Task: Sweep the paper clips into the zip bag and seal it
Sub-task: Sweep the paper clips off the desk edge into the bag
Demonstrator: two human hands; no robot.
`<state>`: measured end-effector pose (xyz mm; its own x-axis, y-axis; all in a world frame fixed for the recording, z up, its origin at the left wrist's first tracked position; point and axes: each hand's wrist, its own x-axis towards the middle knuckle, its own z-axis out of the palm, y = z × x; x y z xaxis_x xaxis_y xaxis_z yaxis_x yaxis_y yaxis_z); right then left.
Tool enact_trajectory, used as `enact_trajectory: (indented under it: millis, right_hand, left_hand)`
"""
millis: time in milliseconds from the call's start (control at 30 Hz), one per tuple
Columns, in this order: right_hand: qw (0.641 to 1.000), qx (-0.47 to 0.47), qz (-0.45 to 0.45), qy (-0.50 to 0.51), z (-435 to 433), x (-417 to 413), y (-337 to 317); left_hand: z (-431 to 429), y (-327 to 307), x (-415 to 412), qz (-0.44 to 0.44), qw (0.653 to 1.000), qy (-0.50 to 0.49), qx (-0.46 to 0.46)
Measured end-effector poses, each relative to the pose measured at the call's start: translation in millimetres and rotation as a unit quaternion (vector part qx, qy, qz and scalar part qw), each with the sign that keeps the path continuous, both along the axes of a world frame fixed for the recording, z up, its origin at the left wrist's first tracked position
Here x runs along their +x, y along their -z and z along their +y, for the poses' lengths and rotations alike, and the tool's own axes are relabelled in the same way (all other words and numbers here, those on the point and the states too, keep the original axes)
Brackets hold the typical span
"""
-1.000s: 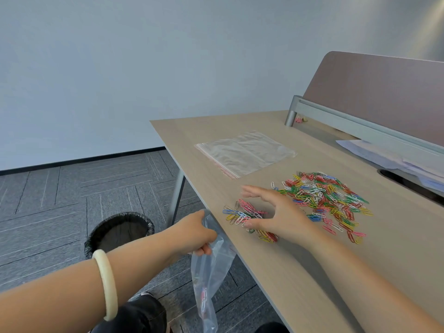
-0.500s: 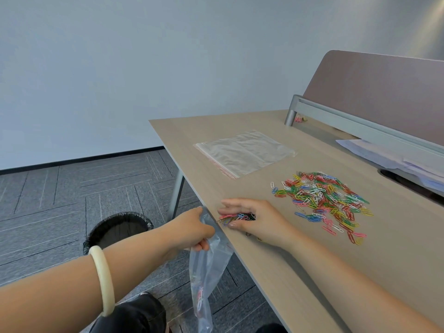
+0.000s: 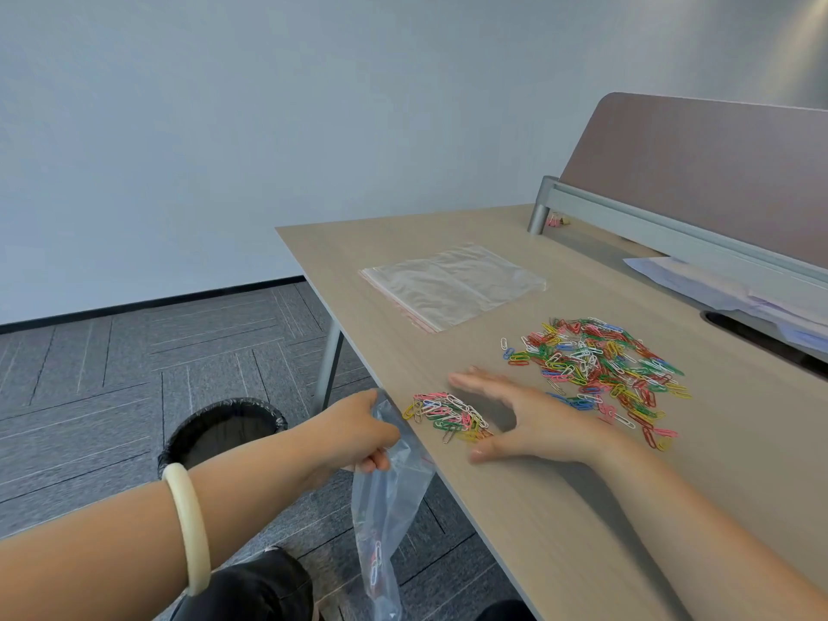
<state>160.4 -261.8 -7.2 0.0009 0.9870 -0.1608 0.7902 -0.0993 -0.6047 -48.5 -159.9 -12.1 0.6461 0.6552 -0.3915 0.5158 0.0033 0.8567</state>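
Holding the clear plastic zip bag by its mouth, the left hand pinches it just below the edge of the light wooden desk; a few clips lie in the bag's bottom. The right hand rests fingers spread on the desk, just beside a small cluster of coloured paper clips near the edge. The large multicoloured paper clip pile lies beyond the right hand.

Honestly there's no readable text, label, brand or number anywhere here, not on either bag, the desk, the divider or the papers far right.
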Motion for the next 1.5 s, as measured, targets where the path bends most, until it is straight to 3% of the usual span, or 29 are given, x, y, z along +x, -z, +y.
enact_trajectory:
  millis: [100,300,467,567,633,767,1033,1233,1400,1500]
  right_hand:
    - [0.995,0.054,0.082,0.029,9.9,-8.7,8.8]
    - [0.987,0.132,0.07,0.052,27.3,-30.0,17.1]
    - [0.988,0.129,0.079,0.022,33.2,-45.5,12.1]
    - [0.988,0.151,-0.024,0.028,23.8,-29.3,-4.3]
    - [0.989,0.116,-0.081,0.049,12.1,-10.8,-14.0]
    - [0.99,0.043,-0.116,0.064,-1.9,11.8,-14.3]
    - [0.987,0.147,-0.018,0.062,19.3,-13.0,6.9]
    - [0.984,0.172,-0.019,0.033,37.1,-38.3,15.2]
    - [0.981,0.184,0.048,0.043,33.1,-40.2,1.4]
    - [0.986,0.151,-0.008,0.075,22.2,-20.8,-3.6]
  left_hand:
    - [-1.0,-1.4,-0.9,-0.004,1.0,0.001,0.001]
    - [-0.5,-3.0,1.5,-0.013,1.0,0.007,-0.006]
    - [-1.9,-3.8,3.3,-0.014,1.0,0.01,-0.006]
    - [-3.0,-4.7,1.3,-0.011,1.0,0.012,0.001]
    - [-2.0,-3.6,-0.2,-0.004,1.0,0.012,0.005]
    - [-0.7,-1.6,-0.7,0.008,1.0,0.01,0.003]
    - [-1.4,-1.6,-1.5,-0.004,1.0,0.01,0.0]
    - [2.4,1.8,0.3,-0.025,1.0,0.009,-0.011]
    - [2.9,-0.1,-0.4,-0.027,1.0,0.008,-0.011]
    - [4.2,0.7,-2.1,-0.014,1.0,0.005,-0.006]
